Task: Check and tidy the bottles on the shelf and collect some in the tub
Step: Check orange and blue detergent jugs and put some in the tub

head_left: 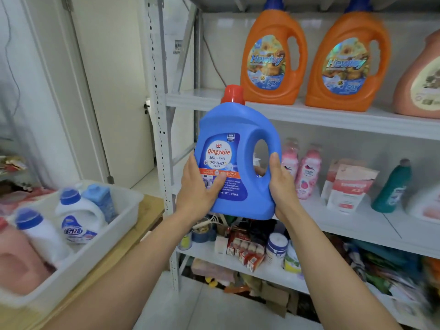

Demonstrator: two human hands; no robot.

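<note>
Head view: both hands' fingers (215,184) wrap closed around the upright blue detergent bottle (234,163).

Single view, head-mounted wide-angle, looks forward and slightly down from the person's eye level. Faces the metal shelf unit (309,115) at close range, roughly arm's reach; both forearms enter from the bottom edge and the hands meet near frame centre. Upper shelf sits about level with the lens, lower shelves seen from above. Left side catches a white tub (114,225) on a wooden bench (133,244), a door (114,91) behind. Edges blurred and bowed by the lens. No second view to overlap.
</note>
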